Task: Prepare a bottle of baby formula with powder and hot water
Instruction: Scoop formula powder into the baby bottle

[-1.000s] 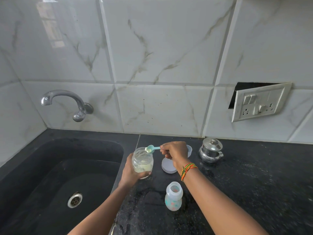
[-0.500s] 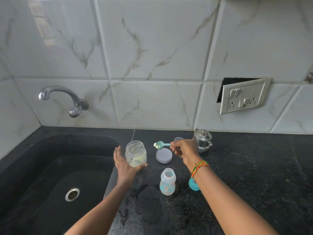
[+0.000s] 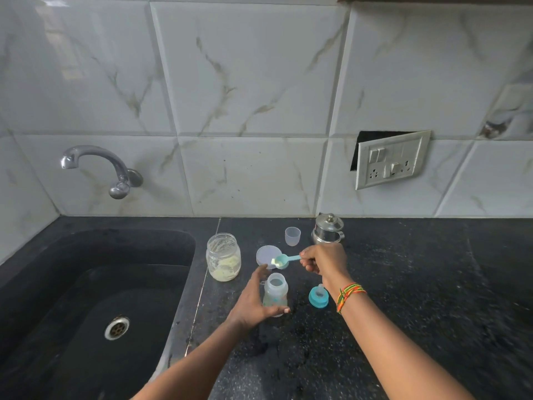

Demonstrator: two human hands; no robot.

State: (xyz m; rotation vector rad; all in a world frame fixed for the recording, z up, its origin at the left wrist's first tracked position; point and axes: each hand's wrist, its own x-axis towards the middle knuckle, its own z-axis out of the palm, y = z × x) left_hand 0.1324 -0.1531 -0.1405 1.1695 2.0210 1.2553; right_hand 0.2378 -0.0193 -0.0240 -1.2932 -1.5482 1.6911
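An open baby bottle [image 3: 276,293] stands upright on the black counter, and my left hand [image 3: 253,301] grips its side. My right hand [image 3: 324,262] pinches the handle of a teal scoop [image 3: 284,260] holding pale powder, just above and behind the bottle's mouth. A glass jar [image 3: 223,256] with yellowish powder at the bottom stands open to the left, apart from both hands. Its round lid [image 3: 266,254] lies flat behind the bottle. The bottle's teal nipple ring [image 3: 318,297] lies to the right.
A small clear cup [image 3: 292,236] and a lidded steel pot [image 3: 328,228] stand near the tiled wall. A black sink [image 3: 95,284] with a drain fills the left, under a wall tap [image 3: 98,166]. A socket plate [image 3: 389,158] hangs loose on the wall.
My left hand let go of the jar and took hold of the bottle. My right hand carried the filled scoop from the jar over to the bottle's mouth.
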